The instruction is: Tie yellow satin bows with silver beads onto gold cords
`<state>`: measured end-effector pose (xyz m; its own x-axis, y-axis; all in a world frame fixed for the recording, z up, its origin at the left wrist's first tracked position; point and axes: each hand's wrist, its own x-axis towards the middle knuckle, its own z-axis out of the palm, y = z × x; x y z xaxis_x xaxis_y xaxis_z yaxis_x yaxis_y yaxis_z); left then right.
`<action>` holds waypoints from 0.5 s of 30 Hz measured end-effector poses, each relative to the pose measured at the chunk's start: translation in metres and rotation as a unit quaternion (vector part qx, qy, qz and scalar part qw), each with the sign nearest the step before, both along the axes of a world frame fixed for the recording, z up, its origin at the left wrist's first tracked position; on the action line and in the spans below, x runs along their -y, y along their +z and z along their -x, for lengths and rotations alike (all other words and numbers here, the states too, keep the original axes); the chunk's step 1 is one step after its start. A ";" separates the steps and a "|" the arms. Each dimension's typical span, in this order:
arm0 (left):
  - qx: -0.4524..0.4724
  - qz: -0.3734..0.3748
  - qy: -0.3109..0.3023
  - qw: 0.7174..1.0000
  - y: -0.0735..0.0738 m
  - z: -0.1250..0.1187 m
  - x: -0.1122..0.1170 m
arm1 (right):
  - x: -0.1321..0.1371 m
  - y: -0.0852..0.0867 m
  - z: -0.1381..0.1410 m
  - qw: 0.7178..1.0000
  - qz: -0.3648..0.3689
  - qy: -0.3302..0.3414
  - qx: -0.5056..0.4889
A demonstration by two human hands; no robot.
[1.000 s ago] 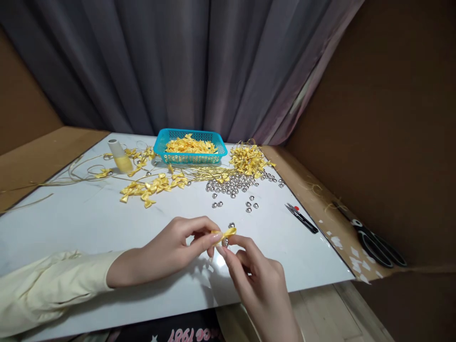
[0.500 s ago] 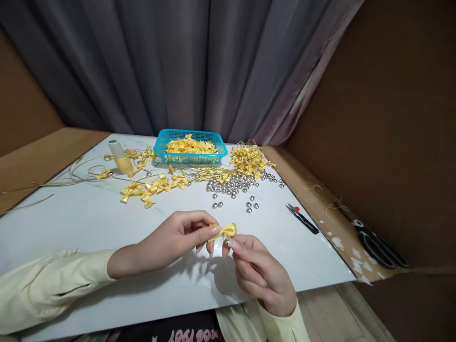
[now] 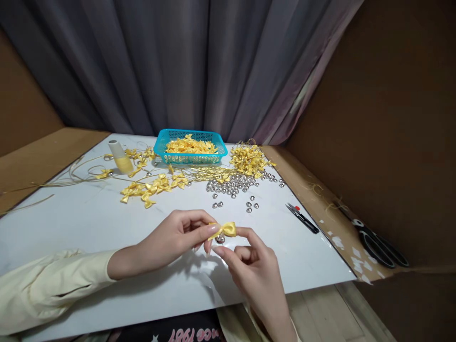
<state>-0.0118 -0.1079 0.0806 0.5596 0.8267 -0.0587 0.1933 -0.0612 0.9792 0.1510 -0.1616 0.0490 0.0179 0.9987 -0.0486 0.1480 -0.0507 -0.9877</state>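
Observation:
My left hand pinches a small yellow satin ribbon bow between its thumb and fingers, above the near part of the white table. Just under the bow's knot is a shiny silver bead. My right hand meets the bow from the right, its index finger bent against the right loop with the tip hidden behind it. Below the bead, the right thumb reaches left, close to the left fingertips. Any cord between bow and bead is too small to make out.
A turquoise basket holds yellow bows. Around it lie more bows, gold cords, silver beads and a pile of corded bows. A bottle stands left. Thread snips and scissors lie right.
The right hand has let go of the silver bead and moved its index finger up to the bow, with its thumb shifted left. The bead now sits closer under the knot. The left hand barely moved.

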 end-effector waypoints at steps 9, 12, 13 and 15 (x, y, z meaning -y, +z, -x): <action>-0.007 0.039 0.019 0.999 0.002 -0.001 0.000 | 0.008 -0.020 -0.001 0.884 -0.316 -0.076 0.336; -0.011 0.053 0.015 0.998 0.003 0.000 0.000 | 0.006 -0.023 0.000 0.825 -0.378 -0.066 0.414; -0.015 0.052 0.013 0.998 0.003 0.000 0.000 | 0.005 -0.023 0.000 0.816 -0.385 -0.059 0.427; -0.022 0.041 0.013 0.999 0.002 0.000 0.000 | 0.003 -0.022 0.000 0.809 -0.383 -0.049 0.443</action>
